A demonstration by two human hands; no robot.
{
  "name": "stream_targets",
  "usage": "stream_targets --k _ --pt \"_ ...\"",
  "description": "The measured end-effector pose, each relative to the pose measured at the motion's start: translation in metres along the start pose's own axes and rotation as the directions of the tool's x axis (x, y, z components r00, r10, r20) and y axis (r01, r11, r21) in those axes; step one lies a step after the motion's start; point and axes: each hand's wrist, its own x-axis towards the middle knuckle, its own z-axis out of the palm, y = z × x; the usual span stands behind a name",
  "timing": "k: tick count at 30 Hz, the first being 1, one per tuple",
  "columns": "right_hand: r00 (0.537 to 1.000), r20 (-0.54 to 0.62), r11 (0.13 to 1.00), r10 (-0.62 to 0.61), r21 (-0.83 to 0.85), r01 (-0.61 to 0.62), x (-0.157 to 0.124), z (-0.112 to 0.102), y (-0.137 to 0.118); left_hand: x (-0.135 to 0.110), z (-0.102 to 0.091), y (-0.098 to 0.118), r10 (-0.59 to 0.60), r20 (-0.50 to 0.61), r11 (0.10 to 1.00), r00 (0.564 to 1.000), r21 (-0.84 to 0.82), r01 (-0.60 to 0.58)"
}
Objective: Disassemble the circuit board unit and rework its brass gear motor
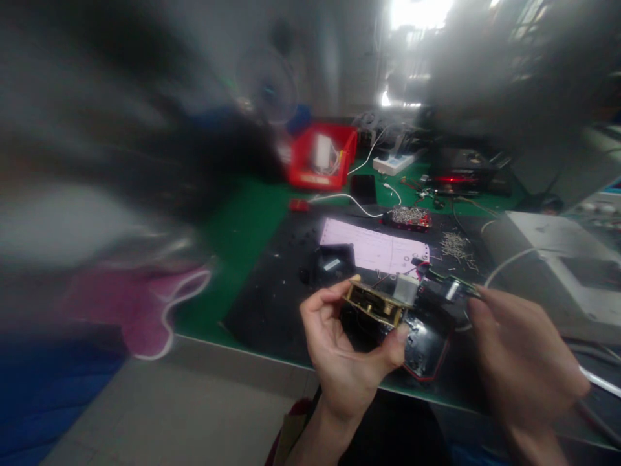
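Note:
My left hand grips a brass-coloured metal frame between thumb and fingers, its hollow side facing me. Beside it a glossy black casing with a red edge hangs tilted over the table's front part. A dark circuit board with a green edge stands above the casing, and my right hand, somewhat blurred, pinches its right end. Between frame and board sits a whitish block. Thin dark and red wires run near it. How these parts join is hidden.
Behind my hands lies a pink paper sheet with small rings. A black square part, loose screws and a screw-filled tray surround it. Farther back are a red bin, a phone and a power strip.

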Motion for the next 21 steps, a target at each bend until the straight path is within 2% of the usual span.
stream_targets --k 14,21 --pt "1.0 -0.012 1.0 0.011 -0.002 -0.011 -0.0002 0.0005 -0.0005 0.0 0.0004 -0.0003 -0.015 -0.013 1.0 1.0 -0.004 0.015" --pt "1.0 0.002 1.0 -0.013 -0.028 0.013 0.0004 -0.0004 -0.0017 0.0049 -0.0053 -0.0064 -0.209 -0.011 0.975 0.978 -0.075 0.208"
